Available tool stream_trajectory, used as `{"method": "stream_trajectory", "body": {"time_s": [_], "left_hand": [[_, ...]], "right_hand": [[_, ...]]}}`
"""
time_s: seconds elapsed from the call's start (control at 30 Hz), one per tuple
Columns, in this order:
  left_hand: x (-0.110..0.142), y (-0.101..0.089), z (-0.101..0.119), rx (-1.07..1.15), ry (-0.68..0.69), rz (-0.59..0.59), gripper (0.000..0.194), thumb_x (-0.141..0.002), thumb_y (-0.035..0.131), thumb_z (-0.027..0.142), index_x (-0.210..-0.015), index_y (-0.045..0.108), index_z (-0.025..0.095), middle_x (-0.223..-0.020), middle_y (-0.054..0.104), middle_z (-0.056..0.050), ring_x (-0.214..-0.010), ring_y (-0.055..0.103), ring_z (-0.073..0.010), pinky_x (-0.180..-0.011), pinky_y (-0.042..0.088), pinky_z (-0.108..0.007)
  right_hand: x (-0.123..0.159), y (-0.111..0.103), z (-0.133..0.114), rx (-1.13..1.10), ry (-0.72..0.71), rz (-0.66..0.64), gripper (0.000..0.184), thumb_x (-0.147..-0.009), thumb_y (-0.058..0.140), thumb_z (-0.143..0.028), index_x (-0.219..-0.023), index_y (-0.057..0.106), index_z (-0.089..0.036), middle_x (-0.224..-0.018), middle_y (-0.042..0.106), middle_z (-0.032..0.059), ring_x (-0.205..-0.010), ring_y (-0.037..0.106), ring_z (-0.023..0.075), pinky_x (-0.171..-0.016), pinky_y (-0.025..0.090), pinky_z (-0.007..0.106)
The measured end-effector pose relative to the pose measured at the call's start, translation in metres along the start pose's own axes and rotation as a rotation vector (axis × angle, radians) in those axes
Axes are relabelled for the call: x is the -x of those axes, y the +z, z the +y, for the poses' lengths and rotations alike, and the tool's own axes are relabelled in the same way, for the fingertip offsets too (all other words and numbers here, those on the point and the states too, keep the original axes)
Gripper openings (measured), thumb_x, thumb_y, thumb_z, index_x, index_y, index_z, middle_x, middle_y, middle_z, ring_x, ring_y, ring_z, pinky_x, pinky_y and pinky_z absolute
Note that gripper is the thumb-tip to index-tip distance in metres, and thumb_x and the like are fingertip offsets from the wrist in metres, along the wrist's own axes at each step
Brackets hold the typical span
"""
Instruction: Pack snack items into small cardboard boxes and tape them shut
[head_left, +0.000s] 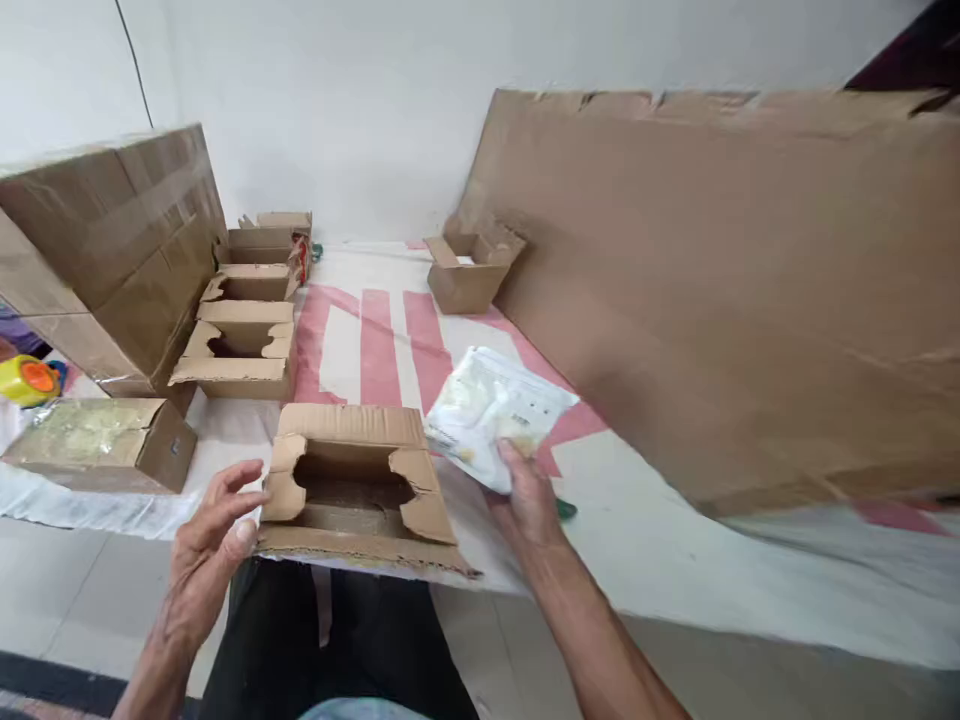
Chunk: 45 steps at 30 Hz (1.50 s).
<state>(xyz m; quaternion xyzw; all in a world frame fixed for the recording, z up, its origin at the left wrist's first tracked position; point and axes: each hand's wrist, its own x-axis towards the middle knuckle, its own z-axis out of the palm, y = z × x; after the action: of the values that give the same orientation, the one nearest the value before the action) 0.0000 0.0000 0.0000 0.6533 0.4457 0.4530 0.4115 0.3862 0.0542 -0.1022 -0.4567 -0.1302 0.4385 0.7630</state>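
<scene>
So, starting nearest: a dark-trousered lap [375, 630] is being partly covered by the table's front edge. At the left side of an open brown cardboard box with folded-out flaps [352, 515], the bare left hand [210, 560] is being held with its grip loose and wide, fingers spread, nothing in it. The fingertips are being shown right at the box's side flap, but whether it's actually being touched can't be told.

Just right of that box, a white, partly see-through plastic pouch with small dark print [487, 395] is being gripped near its lower edge by the bare right hand [529, 495], so that grip is being closed on it, thumb on top. The pouch is being held tilted over the table [630, 540], which is being covered by a white sheet with pink strips. A small dark green thing [566, 510] is being half hidden by that hand.

Over to the left, a closed cardboard carton with shiny clear tape [82, 440] is being supported by the table, with a yellow tape roll with an orange core [28, 380] just behind it. Farther back, a row of open brown boxes [244, 340] is being flanked by a tall taped cardboard stack [142, 240]. A small open brown box [469, 285] is being set beside a huge brown cardboard panel [712, 290], and everything's being backed by a plain white wall [345, 100].
</scene>
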Motion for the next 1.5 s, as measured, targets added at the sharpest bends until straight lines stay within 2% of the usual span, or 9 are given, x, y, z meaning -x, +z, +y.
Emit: {"method": "stream_trajectory", "body": {"time_s": [0.3,0.53,0.67,0.77,0.9,1.0,1.17,1.33,1.5], "left_hand": [[0.004,0.054,-0.006,-0.363,-0.015,-0.100,0.055,-0.096,0.074,0.040,-0.150,0.064,0.032,-0.166,0.049,-0.013,-0.145,0.058,-0.0355,-0.118,0.053,-0.051],[-0.026,0.045,-0.011,-0.444,-0.087,-0.101,0.044,-0.107,0.056,0.046,-0.147,0.058,0.027,-0.136,0.072,-0.013,-0.104,0.075,-0.0254,-0.086,0.065,-0.041],[-0.069,0.021,-0.017,-0.759,0.065,0.116,0.043,-0.103,0.059,0.036,-0.144,0.058,0.023,-0.155,0.061,-0.016,-0.119,0.073,-0.0305,-0.094,0.063,-0.044],[-0.120,0.004,-0.008,-1.038,0.147,0.166,0.056,-0.099,0.062,0.026,-0.154,0.050,0.021,-0.172,0.044,-0.017,-0.135,0.066,-0.0347,-0.106,0.059,-0.047],[-0.185,-0.004,0.001,-1.263,-0.026,0.047,0.069,-0.094,0.068,0.021,-0.160,0.048,0.018,-0.171,0.045,-0.020,-0.136,0.065,-0.0390,-0.103,0.060,-0.048],[-0.204,0.000,0.000,-1.376,-0.169,0.033,0.063,-0.095,0.063,0.019,-0.157,0.052,0.019,-0.159,0.055,-0.022,-0.113,0.075,-0.0379,-0.091,0.062,-0.049],[-0.174,0.006,-0.012,-1.526,-0.193,0.127,0.038,-0.097,0.059,0.021,-0.134,0.068,0.021,-0.142,0.062,-0.017,-0.095,0.075,-0.0324,-0.069,0.057,-0.040],[-0.124,-0.015,-0.038,-1.620,0.080,0.237,0.046,-0.084,0.059,0.009,-0.128,0.065,0.020,-0.146,0.067,-0.012,-0.100,0.068,-0.0309,-0.080,0.055,-0.042],[-0.104,-0.045,-0.058,-1.500,0.321,0.307,0.044,-0.081,0.060,0.010,-0.124,0.057,0.022,-0.141,0.069,-0.013,-0.108,0.066,-0.0318,-0.092,0.053,-0.043]], "right_hand": [[0.000,-0.005,0.014,0.160,0.061,0.024,0.060,-0.066,0.094,-0.048,-0.115,0.075,-0.019,-0.104,0.085,0.0057,-0.091,0.081,0.0288,-0.081,0.069,0.038],[-0.012,-0.014,0.017,0.422,-0.022,0.062,0.062,-0.064,0.091,-0.059,-0.108,0.078,-0.017,-0.102,0.084,0.0111,-0.087,0.079,0.0318,-0.075,0.064,0.039],[-0.016,-0.018,0.025,0.520,-0.090,-0.009,0.064,-0.068,0.086,-0.067,-0.105,0.079,-0.015,-0.103,0.085,0.0137,-0.094,0.078,0.0344,-0.083,0.063,0.044],[-0.017,-0.019,0.026,0.572,-0.122,-0.087,0.065,-0.069,0.085,-0.067,-0.106,0.079,-0.015,-0.111,0.085,0.0152,-0.100,0.077,0.0356,-0.087,0.063,0.046],[-0.011,-0.017,0.021,0.586,-0.115,-0.113,0.061,-0.071,0.085,-0.065,-0.109,0.079,-0.017,-0.115,0.084,0.0146,-0.102,0.077,0.0360,-0.087,0.064,0.046],[-0.007,-0.014,0.017,0.549,-0.094,-0.099,0.057,-0.074,0.083,-0.065,-0.108,0.079,-0.019,-0.107,0.085,0.0127,-0.097,0.077,0.0352,-0.084,0.065,0.046],[-0.009,-0.015,0.017,0.533,-0.107,-0.106,0.058,-0.072,0.084,-0.068,-0.105,0.080,-0.021,-0.104,0.086,0.0122,-0.099,0.077,0.0364,-0.088,0.065,0.047],[-0.016,-0.019,0.016,0.539,-0.072,-0.152,0.067,-0.071,0.082,-0.076,-0.107,0.080,-0.019,-0.111,0.085,0.0149,-0.104,0.078,0.0384,-0.091,0.064,0.048],[-0.017,-0.019,0.013,0.510,-0.062,-0.167,0.066,-0.072,0.083,-0.074,-0.106,0.081,-0.018,-0.112,0.085,0.0160,-0.104,0.078,0.0390,-0.091,0.064,0.047]]}}
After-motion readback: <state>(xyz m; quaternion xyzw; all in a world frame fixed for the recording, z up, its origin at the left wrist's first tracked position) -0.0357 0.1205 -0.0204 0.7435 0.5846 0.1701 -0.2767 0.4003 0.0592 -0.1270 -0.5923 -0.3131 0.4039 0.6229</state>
